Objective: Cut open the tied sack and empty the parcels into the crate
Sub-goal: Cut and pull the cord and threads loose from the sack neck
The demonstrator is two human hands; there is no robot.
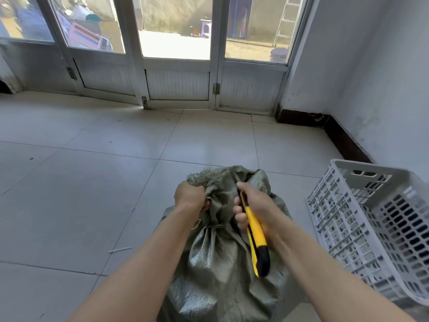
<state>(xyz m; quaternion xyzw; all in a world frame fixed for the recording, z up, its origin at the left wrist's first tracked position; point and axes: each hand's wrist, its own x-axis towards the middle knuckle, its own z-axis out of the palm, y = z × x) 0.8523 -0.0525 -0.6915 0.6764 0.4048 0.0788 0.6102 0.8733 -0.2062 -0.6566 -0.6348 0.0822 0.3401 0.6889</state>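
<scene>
One grey-green sack (pixel 218 263), shiny and crinkly, stands on the floor (pixel 92 182), tied with one thin string (pixel 212 227) just below the fingers (pixel 239 212). The left hand (pixel 189 197) squeezes its loose top. The right hand (pixel 251 205) curls tight round one yellow-and-black knife (pixel 255 231). One white crate (pixel 371 217) sits right of both hands.

Two bare forearms reach forward over a grey-green woven sack (pixel 220 263) standing on a pale tiled floor (pixel 81 182). The left hand (pixel 190 197) grips a bunch of the sack's loose top fabric. Just beside it, the right hand (pixel 251 205) holds a yellow and black utility knife (pixel 255 235), its front end against the fabric. Below and between the hands, a thin tie (pixel 212 227) cinches the sack's neck. Right of the right hand stands a white slotted plastic crate (pixel 376 228).
</scene>
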